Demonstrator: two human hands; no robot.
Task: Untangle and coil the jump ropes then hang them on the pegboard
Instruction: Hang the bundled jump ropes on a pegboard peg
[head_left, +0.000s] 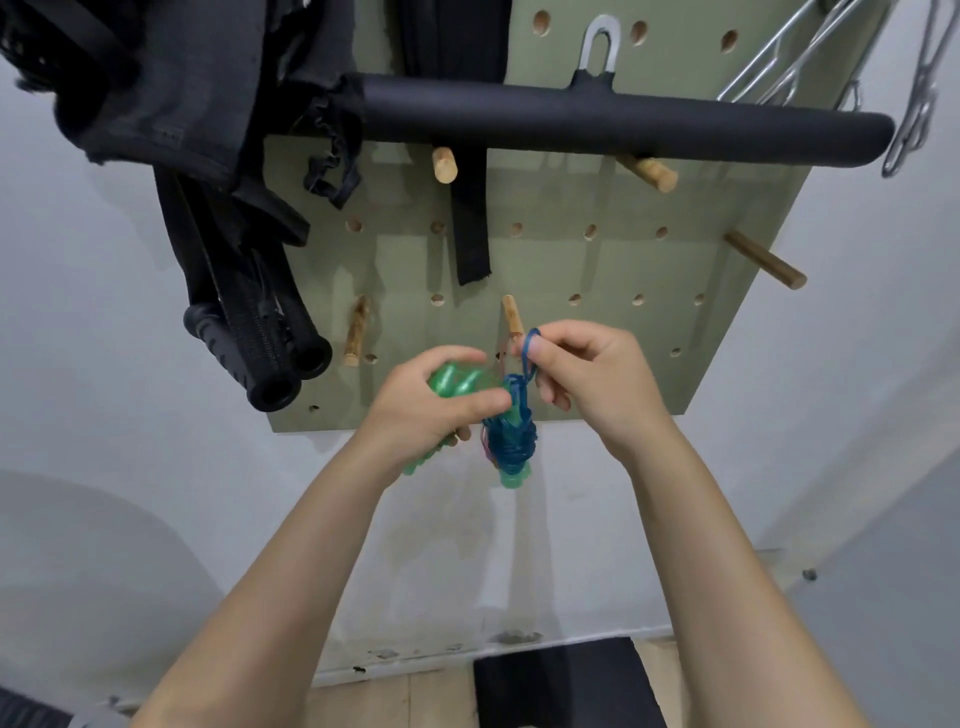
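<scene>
While left hand (441, 400) fingers clamp green handles (457, 384), right hand (587, 384) fingers pinch the blue rope loop (531, 347).

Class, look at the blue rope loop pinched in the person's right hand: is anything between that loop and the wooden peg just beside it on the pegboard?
Nothing visible blocks it. The right hand pinches the blue loop right beside the wooden peg, whose tip looks bare. The left hand holds the green handles lower left, clear of that path.
</scene>
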